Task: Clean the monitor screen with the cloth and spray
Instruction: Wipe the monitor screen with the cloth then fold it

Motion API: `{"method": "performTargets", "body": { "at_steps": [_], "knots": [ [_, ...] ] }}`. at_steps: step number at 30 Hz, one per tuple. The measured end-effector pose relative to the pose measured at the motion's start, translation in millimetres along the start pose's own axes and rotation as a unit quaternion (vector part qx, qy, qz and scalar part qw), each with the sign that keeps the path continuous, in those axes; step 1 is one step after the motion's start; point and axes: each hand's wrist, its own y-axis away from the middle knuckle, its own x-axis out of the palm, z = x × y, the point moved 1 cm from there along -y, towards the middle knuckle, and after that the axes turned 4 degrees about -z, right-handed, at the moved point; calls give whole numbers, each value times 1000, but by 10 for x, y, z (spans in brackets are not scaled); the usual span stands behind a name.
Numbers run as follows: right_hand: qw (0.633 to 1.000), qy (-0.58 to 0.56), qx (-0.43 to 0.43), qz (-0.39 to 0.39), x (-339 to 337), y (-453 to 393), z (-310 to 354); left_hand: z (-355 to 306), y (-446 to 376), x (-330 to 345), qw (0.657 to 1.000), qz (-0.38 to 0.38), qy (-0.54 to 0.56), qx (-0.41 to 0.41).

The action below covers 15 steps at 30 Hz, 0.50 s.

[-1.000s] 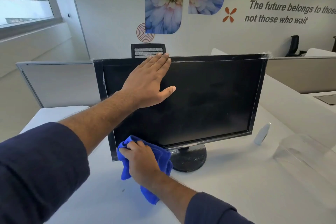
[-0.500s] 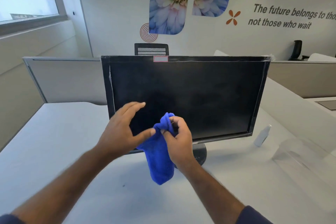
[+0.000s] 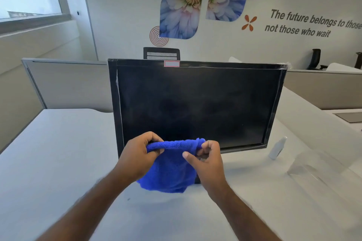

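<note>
A black monitor (image 3: 195, 103) stands upright on the white desk (image 3: 58, 152), its dark screen facing me. In front of its lower edge I hold a blue cloth (image 3: 170, 170) stretched between both hands. My left hand (image 3: 139, 154) grips the cloth's top left edge, and my right hand (image 3: 205, 158) pinches the top right corner. The rest of the cloth hangs down and hides the monitor's stand. A small white spray bottle (image 3: 277, 147) lies on the desk by the monitor's lower right corner, apart from both hands.
A clear plastic sheet (image 3: 321, 170) lies on the desk at the right. Low grey partitions (image 3: 68, 84) run behind the desk, with a black office chair (image 3: 161, 54) beyond the monitor. Another desk (image 3: 333, 111) adjoins on the right.
My left hand came off the monitor's top edge and down to the cloth. My right hand lifted the cloth from the screen's lower left corner; both hands now spread it out.
</note>
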Motion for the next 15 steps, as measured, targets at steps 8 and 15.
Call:
{"method": "performTargets", "body": {
  "at_steps": [8,15],
  "knots": [
    [959,238,-54,142,-320,-162,-154,-207,-37,68,996,80,-23,11],
    [964,112,57,235,-499,-197,-238,-235,2,53,997,70,-18,-11]
  ]
}}
